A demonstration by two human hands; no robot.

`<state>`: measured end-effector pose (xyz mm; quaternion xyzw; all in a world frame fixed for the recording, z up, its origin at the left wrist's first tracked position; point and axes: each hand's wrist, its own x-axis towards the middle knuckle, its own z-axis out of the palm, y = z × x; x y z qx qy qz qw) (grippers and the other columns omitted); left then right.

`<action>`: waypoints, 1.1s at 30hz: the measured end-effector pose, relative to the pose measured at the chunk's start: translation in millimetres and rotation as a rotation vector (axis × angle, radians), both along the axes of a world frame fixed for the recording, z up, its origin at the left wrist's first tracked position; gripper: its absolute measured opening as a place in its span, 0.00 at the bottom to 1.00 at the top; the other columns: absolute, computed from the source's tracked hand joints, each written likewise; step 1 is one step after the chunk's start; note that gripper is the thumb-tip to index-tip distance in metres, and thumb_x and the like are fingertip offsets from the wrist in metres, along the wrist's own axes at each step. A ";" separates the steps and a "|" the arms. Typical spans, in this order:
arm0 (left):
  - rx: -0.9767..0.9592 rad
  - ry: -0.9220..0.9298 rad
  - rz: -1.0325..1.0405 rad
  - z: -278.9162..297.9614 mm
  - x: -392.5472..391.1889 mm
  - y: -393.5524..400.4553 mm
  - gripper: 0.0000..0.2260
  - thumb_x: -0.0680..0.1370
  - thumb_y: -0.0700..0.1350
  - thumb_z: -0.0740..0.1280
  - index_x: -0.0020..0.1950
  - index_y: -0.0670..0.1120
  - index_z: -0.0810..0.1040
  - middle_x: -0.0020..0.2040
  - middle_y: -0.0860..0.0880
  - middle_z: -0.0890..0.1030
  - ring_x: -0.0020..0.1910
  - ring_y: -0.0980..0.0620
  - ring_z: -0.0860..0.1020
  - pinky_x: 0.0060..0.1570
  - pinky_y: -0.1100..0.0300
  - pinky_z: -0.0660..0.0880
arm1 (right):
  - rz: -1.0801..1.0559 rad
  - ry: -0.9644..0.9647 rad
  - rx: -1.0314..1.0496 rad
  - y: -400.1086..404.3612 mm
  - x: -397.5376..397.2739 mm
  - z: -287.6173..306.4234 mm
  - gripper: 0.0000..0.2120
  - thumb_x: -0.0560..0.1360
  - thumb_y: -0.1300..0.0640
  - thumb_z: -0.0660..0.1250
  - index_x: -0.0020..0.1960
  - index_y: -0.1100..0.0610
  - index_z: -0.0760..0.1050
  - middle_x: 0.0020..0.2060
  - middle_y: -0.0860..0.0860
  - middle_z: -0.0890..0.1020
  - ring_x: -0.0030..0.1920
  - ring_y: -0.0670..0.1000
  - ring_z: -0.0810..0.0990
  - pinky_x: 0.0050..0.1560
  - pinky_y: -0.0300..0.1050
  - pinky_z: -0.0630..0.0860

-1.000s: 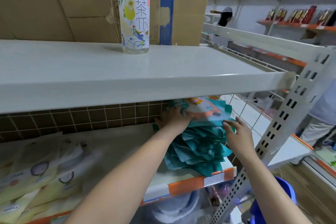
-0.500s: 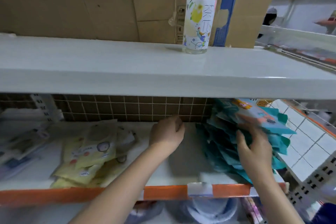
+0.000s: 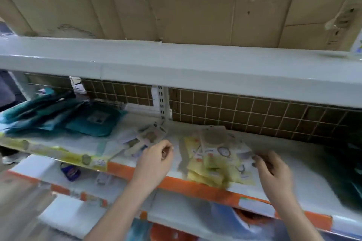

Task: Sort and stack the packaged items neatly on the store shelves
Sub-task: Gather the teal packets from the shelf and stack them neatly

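Head view: blurred by motion; it looks down onto a middle shelf [image 3: 290, 184] with an orange front strip.
Above: a white upper shelf [image 3: 176, 64] overhangs the middle one, carrying cardboard boxes [image 3: 195, 6].
Behind: a wire grid [image 3: 254, 111] backed with brown cardboard closes off the rear of the shelf, with a white slotted upright [image 3: 161, 101] between two sections.
Left end of shelf: teal packets [image 3: 78, 119] lie in a loose flat heap.
Centre: yellow packets [image 3: 213, 160] lie overlapping near the front edge; small pale packets [image 3: 148, 139] sit just beside them.
Left hand [image 3: 154, 162]: over the pale packets, fingers loosely curled, holding nothing I can make out.
Right hand [image 3: 274, 170]: at the right edge of the yellow packets, fingers bent; too blurred to tell whether they pinch a packet.
Below: a lower shelf [image 3: 176, 211] with indistinct goods.
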<state>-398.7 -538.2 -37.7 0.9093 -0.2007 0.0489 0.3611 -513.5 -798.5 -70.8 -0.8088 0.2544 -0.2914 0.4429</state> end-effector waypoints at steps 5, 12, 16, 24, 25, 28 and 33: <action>-0.009 0.017 0.128 -9.7 31.2 103.4 0.05 0.79 0.47 0.63 0.45 0.57 0.75 0.39 0.55 0.81 0.39 0.55 0.78 0.43 0.54 0.76 | 0.127 0.008 0.068 91.7 46.4 -11.4 0.07 0.78 0.58 0.64 0.48 0.48 0.77 0.40 0.45 0.83 0.42 0.48 0.81 0.43 0.50 0.78; -0.072 0.065 0.296 -20.8 63.2 209.5 0.06 0.78 0.43 0.65 0.44 0.54 0.75 0.35 0.55 0.79 0.36 0.54 0.77 0.38 0.61 0.72 | 0.311 0.124 0.069 187.5 103.9 -11.9 0.07 0.78 0.57 0.63 0.47 0.45 0.75 0.39 0.52 0.81 0.42 0.52 0.80 0.42 0.51 0.76; -0.108 0.090 0.394 -26.5 84.2 243.4 0.08 0.78 0.43 0.64 0.42 0.56 0.75 0.34 0.58 0.77 0.36 0.62 0.74 0.35 0.68 0.67 | 0.390 0.189 -0.031 217.4 141.2 -11.5 0.06 0.78 0.55 0.63 0.47 0.44 0.76 0.39 0.43 0.81 0.42 0.42 0.79 0.40 0.41 0.75; -0.092 0.143 0.436 -20.7 141.4 275.1 0.06 0.79 0.46 0.62 0.46 0.56 0.76 0.40 0.55 0.80 0.39 0.59 0.77 0.41 0.56 0.73 | 0.525 0.262 -0.096 253.1 226.9 -9.7 0.09 0.79 0.57 0.64 0.41 0.47 0.74 0.34 0.46 0.78 0.37 0.40 0.77 0.32 0.29 0.68; -0.082 0.140 0.445 -18.5 148.4 279.2 0.06 0.80 0.46 0.62 0.46 0.55 0.76 0.41 0.54 0.80 0.40 0.59 0.77 0.42 0.56 0.74 | 0.556 0.283 -0.099 257.4 238.3 -9.9 0.06 0.79 0.55 0.64 0.44 0.47 0.75 0.39 0.48 0.79 0.40 0.41 0.77 0.32 0.28 0.69; -0.065 0.131 0.512 -13.0 168.2 291.3 0.06 0.80 0.47 0.62 0.48 0.52 0.78 0.41 0.51 0.81 0.41 0.51 0.78 0.43 0.55 0.73 | 0.605 0.350 -0.128 267.1 270.1 -13.9 0.04 0.78 0.47 0.62 0.45 0.42 0.75 0.41 0.47 0.81 0.41 0.47 0.80 0.36 0.36 0.77; -0.027 0.111 0.552 -11.1 205.2 317.3 0.08 0.79 0.50 0.61 0.52 0.52 0.78 0.42 0.51 0.81 0.40 0.52 0.78 0.41 0.57 0.74 | 0.646 0.378 -0.182 288.0 304.2 -11.4 0.06 0.79 0.46 0.60 0.47 0.44 0.75 0.41 0.41 0.80 0.41 0.39 0.77 0.39 0.27 0.72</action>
